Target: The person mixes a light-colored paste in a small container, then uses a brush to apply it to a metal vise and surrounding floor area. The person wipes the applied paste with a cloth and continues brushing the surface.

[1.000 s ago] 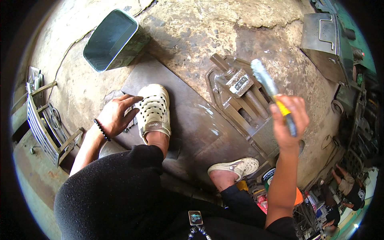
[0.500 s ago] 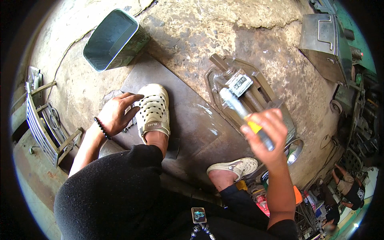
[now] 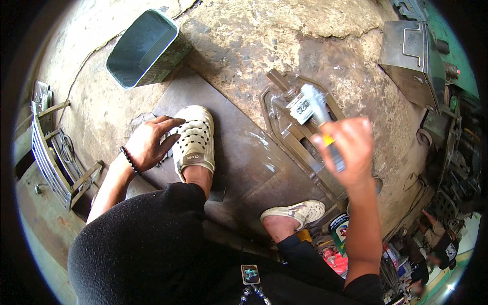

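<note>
My right hand (image 3: 351, 150) is closed round the yellow and grey grip of a hammer (image 3: 316, 104), raised over a heavy metal vise (image 3: 290, 132). Motion smears the hammer's pale metal head, so its shape is unclear. A white-marked plate (image 3: 301, 109) shows on the vise beside it. My left hand (image 3: 147, 142), with a dark bead bracelet, has its thumb and fingers apart against the side of my beige clog (image 3: 194, 137). Beneath that hand shows part of a crumpled grey thing (image 3: 165, 156). The clog stands on a flat metal sheet (image 3: 239, 152).
A green open bin (image 3: 147, 51) stands at the far left. A metal box with a handle (image 3: 414, 56) is at the far right. On the left lies a metal frame (image 3: 53, 157). Tools and parts clutter the right side, with a green can (image 3: 339, 231) and people (image 3: 442, 239) beyond.
My right hand and the hammer have moved up and slightly right, uncovering the green can more. The left hand and clog stay almost where they were.
</note>
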